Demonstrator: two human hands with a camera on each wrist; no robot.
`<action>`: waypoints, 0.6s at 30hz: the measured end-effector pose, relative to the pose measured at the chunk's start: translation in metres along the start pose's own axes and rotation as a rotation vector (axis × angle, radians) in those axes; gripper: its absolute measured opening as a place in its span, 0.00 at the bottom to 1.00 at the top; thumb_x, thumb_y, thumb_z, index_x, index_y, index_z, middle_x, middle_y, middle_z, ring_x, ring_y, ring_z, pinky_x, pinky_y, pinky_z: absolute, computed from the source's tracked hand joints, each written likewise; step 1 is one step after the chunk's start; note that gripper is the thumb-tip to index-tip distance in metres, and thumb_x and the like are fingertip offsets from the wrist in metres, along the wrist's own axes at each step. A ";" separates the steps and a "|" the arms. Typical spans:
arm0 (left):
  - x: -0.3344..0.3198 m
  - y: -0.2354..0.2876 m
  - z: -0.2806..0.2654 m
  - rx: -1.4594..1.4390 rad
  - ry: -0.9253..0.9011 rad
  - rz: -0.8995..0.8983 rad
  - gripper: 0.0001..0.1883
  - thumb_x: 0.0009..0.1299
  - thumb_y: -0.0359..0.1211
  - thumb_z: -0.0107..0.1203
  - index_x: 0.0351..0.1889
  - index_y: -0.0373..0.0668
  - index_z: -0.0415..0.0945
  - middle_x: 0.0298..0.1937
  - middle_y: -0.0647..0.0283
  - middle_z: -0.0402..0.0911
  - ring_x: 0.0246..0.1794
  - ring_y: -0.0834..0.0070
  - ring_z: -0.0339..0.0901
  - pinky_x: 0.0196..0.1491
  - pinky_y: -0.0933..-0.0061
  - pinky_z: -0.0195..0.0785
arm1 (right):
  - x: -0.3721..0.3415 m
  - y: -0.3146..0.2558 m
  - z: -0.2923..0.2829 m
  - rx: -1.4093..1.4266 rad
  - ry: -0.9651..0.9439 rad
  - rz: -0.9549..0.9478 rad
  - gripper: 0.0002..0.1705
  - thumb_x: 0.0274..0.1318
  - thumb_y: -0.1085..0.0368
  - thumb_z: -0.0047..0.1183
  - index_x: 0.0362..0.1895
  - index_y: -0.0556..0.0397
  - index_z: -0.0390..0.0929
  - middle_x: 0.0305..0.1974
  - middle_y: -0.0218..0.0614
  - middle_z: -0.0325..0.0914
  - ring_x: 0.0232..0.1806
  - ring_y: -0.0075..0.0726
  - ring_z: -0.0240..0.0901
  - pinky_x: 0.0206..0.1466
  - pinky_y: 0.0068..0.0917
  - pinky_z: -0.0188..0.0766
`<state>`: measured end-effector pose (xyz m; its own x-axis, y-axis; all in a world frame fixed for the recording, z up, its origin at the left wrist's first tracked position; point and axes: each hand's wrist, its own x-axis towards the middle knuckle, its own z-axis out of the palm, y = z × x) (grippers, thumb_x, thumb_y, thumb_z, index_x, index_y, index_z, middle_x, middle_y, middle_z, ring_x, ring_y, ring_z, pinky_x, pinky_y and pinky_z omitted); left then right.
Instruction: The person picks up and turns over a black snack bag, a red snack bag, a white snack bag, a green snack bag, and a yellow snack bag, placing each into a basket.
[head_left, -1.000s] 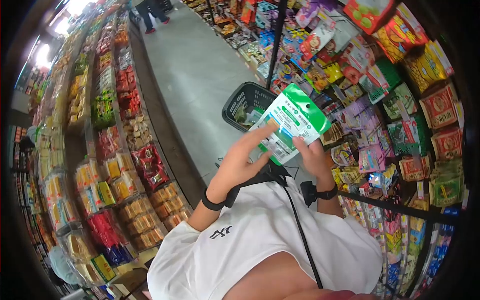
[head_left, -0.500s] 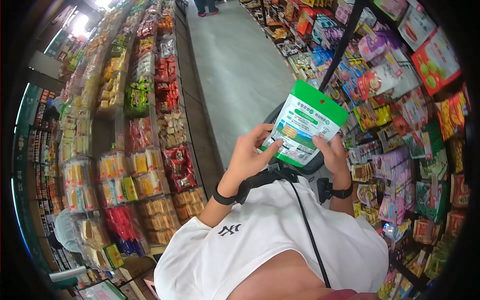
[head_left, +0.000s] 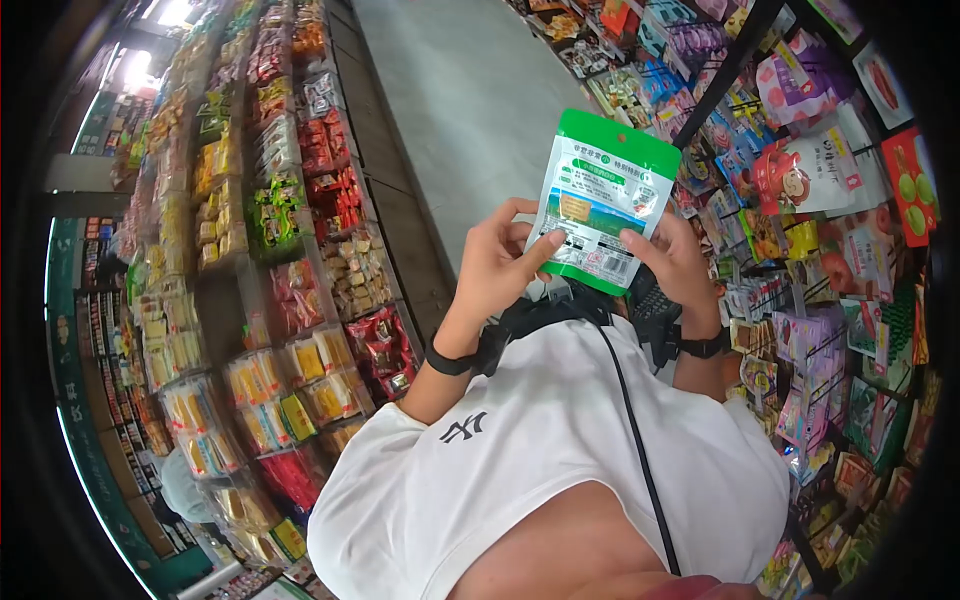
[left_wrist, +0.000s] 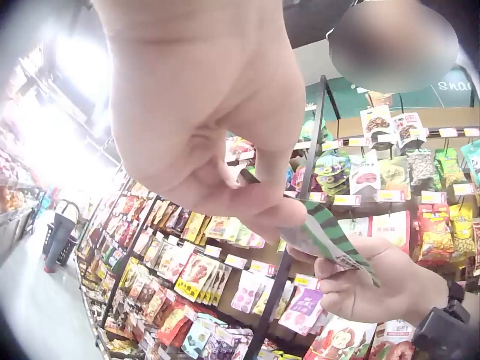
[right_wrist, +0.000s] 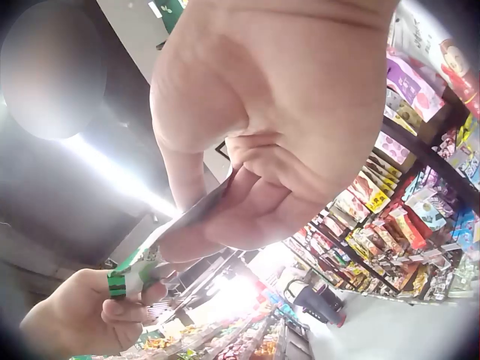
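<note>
A green and white snack pouch [head_left: 600,215] with printed text, a landscape picture and a barcode is held up in front of the chest in the head view. My left hand [head_left: 497,262] pinches its lower left edge, thumb on the printed face and fingers behind. On the opposite edge, my right hand [head_left: 678,262] grips the pouch with its thumb over the front. The left wrist view catches the pouch [left_wrist: 326,234] nearly edge-on between both hands. From the right wrist, the pouch [right_wrist: 139,266] slants away toward the left hand [right_wrist: 86,315].
Shelves of packaged snacks [head_left: 335,205] line the left of the aisle. Hanging racks of bagged snacks [head_left: 800,170] stand close on the right. Grey floor [head_left: 430,100] runs between them. A dark mesh basket [head_left: 652,300] shows partly beside the right hand.
The left index finger has left the pouch's printed face; that hand now holds the edge. The pouch has risen and stands more upright, while the basket has become mostly hidden.
</note>
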<state>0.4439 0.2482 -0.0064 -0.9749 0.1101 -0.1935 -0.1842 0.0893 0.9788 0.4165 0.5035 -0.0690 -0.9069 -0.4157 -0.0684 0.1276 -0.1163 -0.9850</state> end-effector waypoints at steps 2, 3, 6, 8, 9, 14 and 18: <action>0.015 -0.001 -0.007 -0.002 -0.040 -0.015 0.16 0.74 0.30 0.64 0.54 0.32 0.75 0.35 0.58 0.89 0.27 0.85 0.81 0.25 0.82 0.74 | 0.008 -0.004 0.001 -0.014 0.032 0.021 0.21 0.69 0.68 0.59 0.61 0.67 0.75 0.54 0.40 0.83 0.52 0.26 0.79 0.56 0.28 0.76; 0.024 0.000 -0.011 -0.003 -0.062 -0.018 0.15 0.74 0.30 0.64 0.53 0.32 0.75 0.35 0.58 0.89 0.27 0.85 0.81 0.24 0.82 0.74 | 0.013 -0.007 0.002 -0.023 0.050 0.028 0.21 0.70 0.67 0.59 0.61 0.67 0.75 0.53 0.39 0.83 0.51 0.25 0.80 0.54 0.27 0.76; 0.044 0.004 -0.024 -0.015 -0.120 -0.019 0.15 0.74 0.30 0.64 0.53 0.32 0.75 0.34 0.58 0.89 0.26 0.86 0.81 0.24 0.82 0.74 | 0.026 -0.007 0.009 -0.023 0.114 0.022 0.20 0.70 0.67 0.59 0.60 0.66 0.76 0.52 0.38 0.84 0.49 0.24 0.80 0.51 0.25 0.77; 0.055 0.005 -0.034 0.008 -0.128 -0.012 0.14 0.74 0.29 0.64 0.52 0.33 0.75 0.32 0.60 0.89 0.25 0.87 0.80 0.23 0.82 0.71 | 0.035 -0.013 0.016 -0.020 0.152 0.011 0.19 0.69 0.67 0.59 0.59 0.66 0.77 0.51 0.38 0.85 0.47 0.22 0.80 0.50 0.25 0.77; 0.060 0.006 -0.040 0.025 -0.133 -0.004 0.14 0.73 0.29 0.65 0.51 0.33 0.76 0.31 0.60 0.89 0.24 0.87 0.80 0.23 0.82 0.70 | 0.040 -0.016 0.021 -0.016 0.173 -0.002 0.19 0.69 0.67 0.59 0.59 0.65 0.77 0.50 0.38 0.85 0.47 0.22 0.81 0.49 0.25 0.78; 0.080 0.006 -0.081 0.210 -0.114 0.218 0.14 0.70 0.31 0.67 0.48 0.38 0.77 0.25 0.63 0.88 0.17 0.88 0.72 0.20 0.80 0.59 | 0.067 -0.026 0.048 -0.042 0.212 -0.036 0.19 0.69 0.69 0.59 0.59 0.66 0.77 0.50 0.39 0.85 0.47 0.23 0.81 0.49 0.25 0.79; 0.086 0.009 -0.118 0.247 -0.101 0.276 0.13 0.69 0.33 0.67 0.47 0.41 0.77 0.25 0.64 0.87 0.14 0.86 0.68 0.20 0.78 0.56 | 0.090 -0.037 0.074 -0.099 0.200 -0.009 0.18 0.69 0.69 0.59 0.59 0.67 0.77 0.49 0.40 0.86 0.46 0.23 0.82 0.49 0.25 0.79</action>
<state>0.3433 0.1422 -0.0062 -0.9641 0.2594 0.0575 0.1312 0.2768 0.9519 0.3594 0.4036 -0.0271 -0.9707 -0.2267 -0.0800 0.0881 -0.0260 -0.9958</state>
